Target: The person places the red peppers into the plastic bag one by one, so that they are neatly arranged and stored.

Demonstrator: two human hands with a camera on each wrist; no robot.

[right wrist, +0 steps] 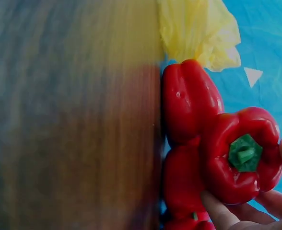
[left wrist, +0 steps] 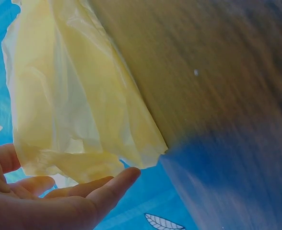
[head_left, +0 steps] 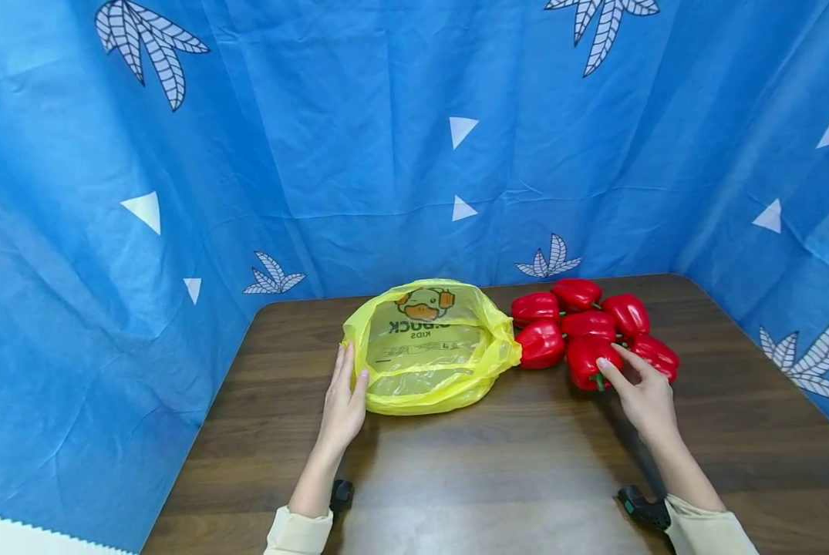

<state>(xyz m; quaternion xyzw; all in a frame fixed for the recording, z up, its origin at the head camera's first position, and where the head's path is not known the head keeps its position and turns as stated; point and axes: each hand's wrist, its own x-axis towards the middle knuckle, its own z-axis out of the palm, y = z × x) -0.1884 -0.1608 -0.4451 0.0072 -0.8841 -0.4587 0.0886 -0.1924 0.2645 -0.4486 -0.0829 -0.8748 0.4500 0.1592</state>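
Note:
A yellow plastic bag [head_left: 442, 397] with a printed duck lies with its mouth spread wide in the middle of the table. At its left rim is my left hand [head_left: 345, 408], fingers nearly straight and touching the plastic; the left wrist view shows the bag [left wrist: 69, 96] beside those fingers. To the right, my right hand [head_left: 646, 397] holds a red bell pepper [head_left: 586, 361] between thumb and fingers. In the right wrist view this pepper [right wrist: 215, 153] appears raised off the table, its green stem facing the camera. Several more red bell peppers [head_left: 540, 344] are clustered behind and beside it.
The brown wooden table [head_left: 483, 478] has a blue patterned cloth [head_left: 358, 154] hanging behind it and along both sides. Part of the bag's right edge touches or nearly touches the closest peppers. Dark wrist cameras [head_left: 643, 509] are strapped below both hands.

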